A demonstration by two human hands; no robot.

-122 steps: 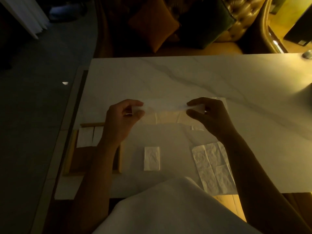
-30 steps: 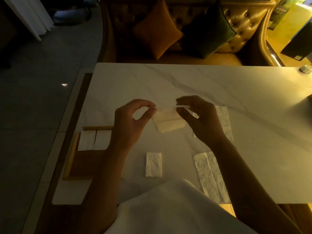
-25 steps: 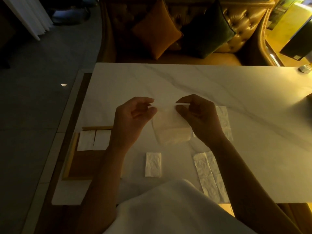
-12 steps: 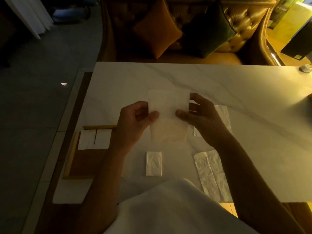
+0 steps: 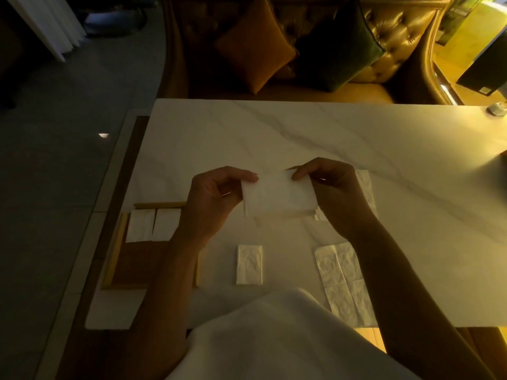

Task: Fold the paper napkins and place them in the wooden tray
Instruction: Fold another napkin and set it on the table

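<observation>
A white paper napkin (image 5: 278, 198), folded to a wide rectangle, hangs above the marble table (image 5: 301, 138). My left hand (image 5: 214, 201) pinches its left edge and my right hand (image 5: 333, 193) pinches its upper right corner. The wooden tray (image 5: 115, 256) lies at the table's left edge, partly under my left forearm, with two folded napkins (image 5: 153, 224) side by side at its far end. One small folded napkin (image 5: 249, 264) lies on the table near me. An unfolded napkin (image 5: 343, 283) lies to its right, and another (image 5: 366, 193) shows behind my right hand.
A tufted sofa (image 5: 397, 37) with an orange cushion (image 5: 255, 48) and a dark green cushion (image 5: 337, 48) stands beyond the table's far edge. A small object (image 5: 497, 108) sits at the far right corner. Dark floor (image 5: 55, 160) lies to the left.
The napkin I held upright as a tall sheet is now folded down into a wide, shorter rectangle. Both hands shifted slightly apart to its upper side edges.
</observation>
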